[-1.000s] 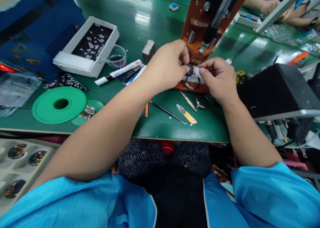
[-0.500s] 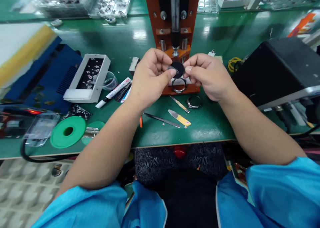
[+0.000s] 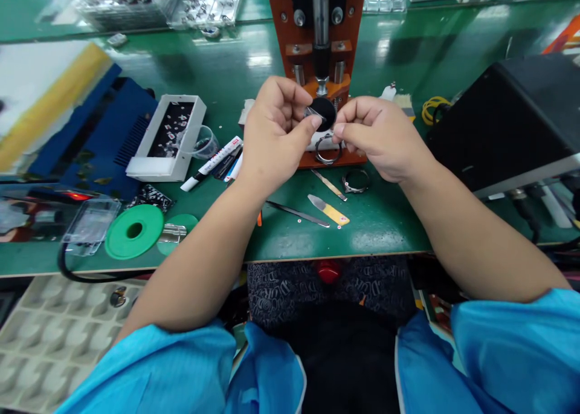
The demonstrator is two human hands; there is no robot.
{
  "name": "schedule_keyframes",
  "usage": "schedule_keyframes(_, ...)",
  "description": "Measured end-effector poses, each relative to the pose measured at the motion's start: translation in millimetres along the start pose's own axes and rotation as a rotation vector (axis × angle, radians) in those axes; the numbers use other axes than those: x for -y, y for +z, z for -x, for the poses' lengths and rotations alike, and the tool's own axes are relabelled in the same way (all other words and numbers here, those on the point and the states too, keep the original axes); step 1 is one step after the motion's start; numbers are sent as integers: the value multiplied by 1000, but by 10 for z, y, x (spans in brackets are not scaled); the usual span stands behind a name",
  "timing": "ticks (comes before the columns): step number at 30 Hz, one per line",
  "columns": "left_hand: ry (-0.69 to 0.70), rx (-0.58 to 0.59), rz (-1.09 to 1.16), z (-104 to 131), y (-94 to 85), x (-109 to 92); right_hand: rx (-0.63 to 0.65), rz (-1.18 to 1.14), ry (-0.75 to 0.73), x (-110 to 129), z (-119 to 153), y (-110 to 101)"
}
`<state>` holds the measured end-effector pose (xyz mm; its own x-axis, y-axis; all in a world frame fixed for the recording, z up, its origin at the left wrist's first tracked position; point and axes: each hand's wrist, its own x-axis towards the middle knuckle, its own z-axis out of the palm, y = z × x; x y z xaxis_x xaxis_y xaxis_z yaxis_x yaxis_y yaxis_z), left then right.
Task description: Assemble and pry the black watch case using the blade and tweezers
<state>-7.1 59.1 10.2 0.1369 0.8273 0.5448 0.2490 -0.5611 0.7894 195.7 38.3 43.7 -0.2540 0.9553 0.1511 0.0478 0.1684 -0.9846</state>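
Disc [image 3: 324, 115] pinched in our left hand [image 3: 277, 133], right hand [image 3: 383, 137] at its other side

We had the disc up in front of the orange press [image 3: 290, 36], between our two hands. Our left thumb and fingers were clamped on its left edge, the thumb lying over the near face. Our right thumb and index fingertip were drawn close together just beside its right edge; we could not tell whether they touched it.

The disc was round, flat and black, its dark face turned largely toward us, and a thin pale streak crossed it near our left thumb. Just below it, a metal ring [image 3: 319, 151] stood near the base of the press. A second ring [image 3: 356, 190] lay on the green bench [image 3: 380, 229], near the yellow-handled blade [image 3: 336, 213] and the dark tweezers [image 3: 299, 214].
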Motion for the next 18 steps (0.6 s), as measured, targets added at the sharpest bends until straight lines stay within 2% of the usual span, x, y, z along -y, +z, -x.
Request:
schedule_keyframes(9,17,-55,-233,141,72,-299,-24,71,-6,-51,-15,16)
schedule_keyframes(14,3,23,-330,210,63,-382,-67,257,-8,-65,-12,42)
schedule_keyframes(18,37,113,-367,211,57,-388,-48,305,-22,-87,-5,51)
